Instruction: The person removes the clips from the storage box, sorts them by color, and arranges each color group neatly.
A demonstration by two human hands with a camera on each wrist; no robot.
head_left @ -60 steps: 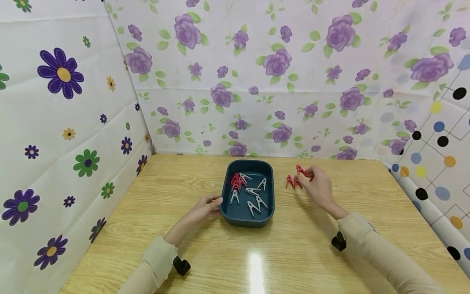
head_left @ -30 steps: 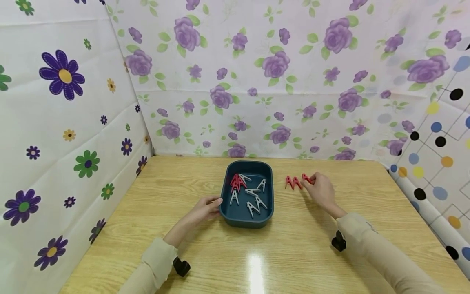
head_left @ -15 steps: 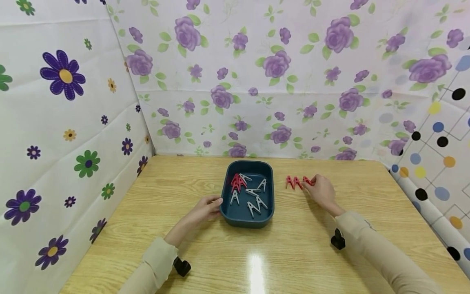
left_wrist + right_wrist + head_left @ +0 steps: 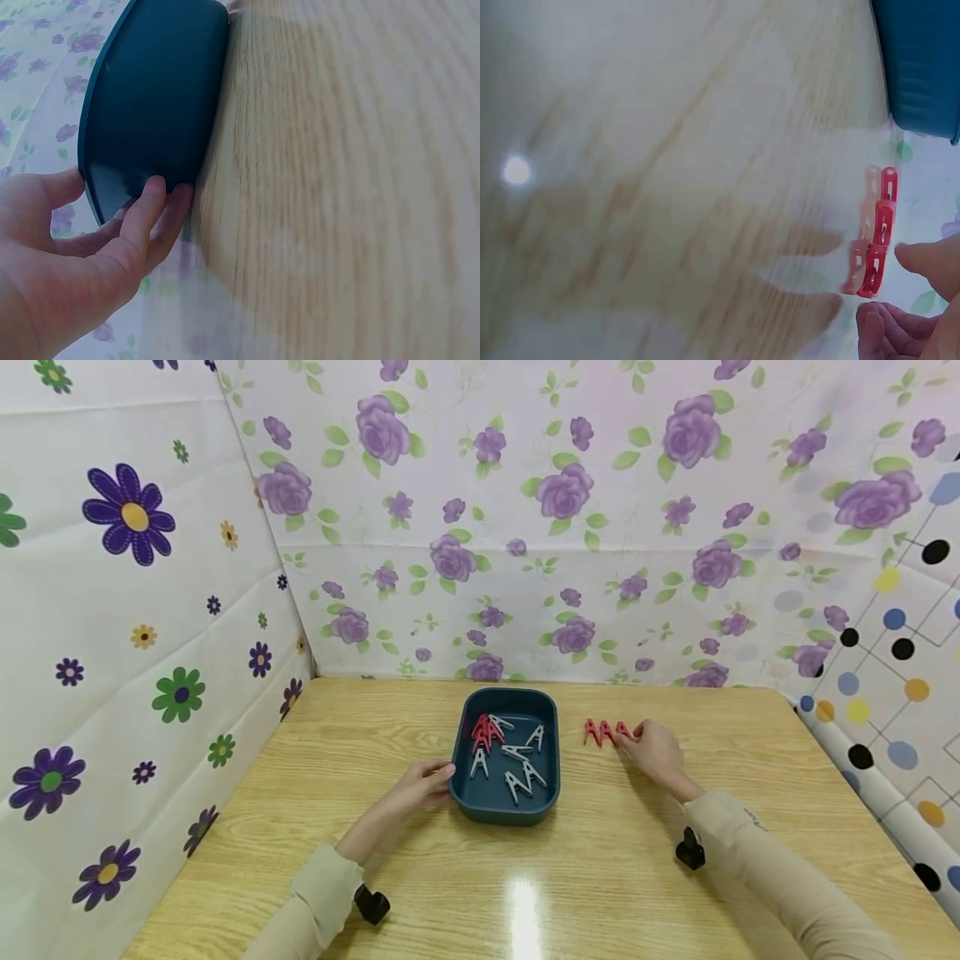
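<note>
A dark blue plastic tub (image 4: pixel 506 816) stands mid-table. My left hand (image 4: pixel 420 783) holds its left side; in the left wrist view the thumb meets the rim while the fingers (image 4: pixel 152 196) lie against the outer wall. Inside the tub are several grey clothespins (image 4: pixel 514 787) and several red clothespins (image 4: pixel 481 737) bunched near the back left. Right of it, three red clothespins (image 4: pixel 606 732) form a row, side by side. My right hand (image 4: pixel 657 753) is at the row's right end. In the right wrist view, thumb and fingers are spread around the endmost clothespin (image 4: pixel 871 271), with a small gap showing.
The wooden table (image 4: pixel 375 718) has a glossy surface with a bright reflection near the front. A floral cloth (image 4: pixel 517 527) rises behind its back edge. Patterned cloths hang at the left and right.
My right hand brought a red clothespin down beside the two others, then slid it left until it joined their row. The fingers have drawn slightly back from it. My left hand stays on the tub.
</note>
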